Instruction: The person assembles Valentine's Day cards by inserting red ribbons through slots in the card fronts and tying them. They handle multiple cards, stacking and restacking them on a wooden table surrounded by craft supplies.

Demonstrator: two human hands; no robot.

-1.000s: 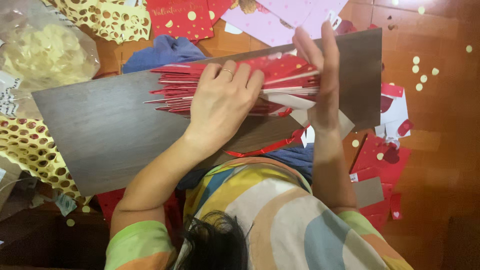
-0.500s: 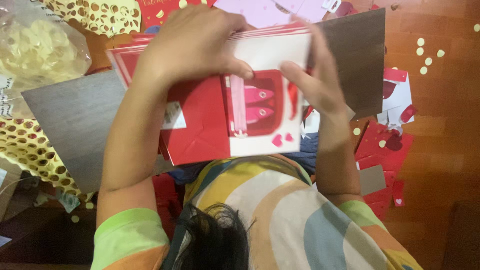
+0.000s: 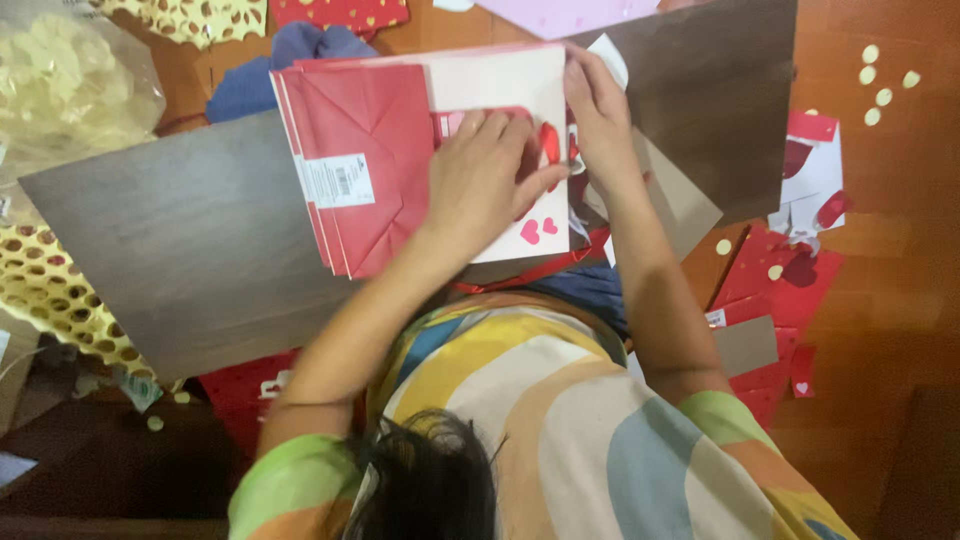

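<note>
Left hand presses flat, fingers spread, on a stack of red-and-white paper bags lying on a grey board; right hand pinches the stack's far edge, wrist bent, forearm stretched forward.

Stack of flat paper bags: red folded bottoms w/ a white label, top one white w/ red and pink hearts. They lie on a dark grey wood-grain board. Floor is orange-brown wood w/ pale yellow dots scattered. Person's shirt: wavy bands of yellow, cream, tan, grey-blue, green sleeves. Left edge: cream paper w/ punched holes. Red scraps at right.
</note>
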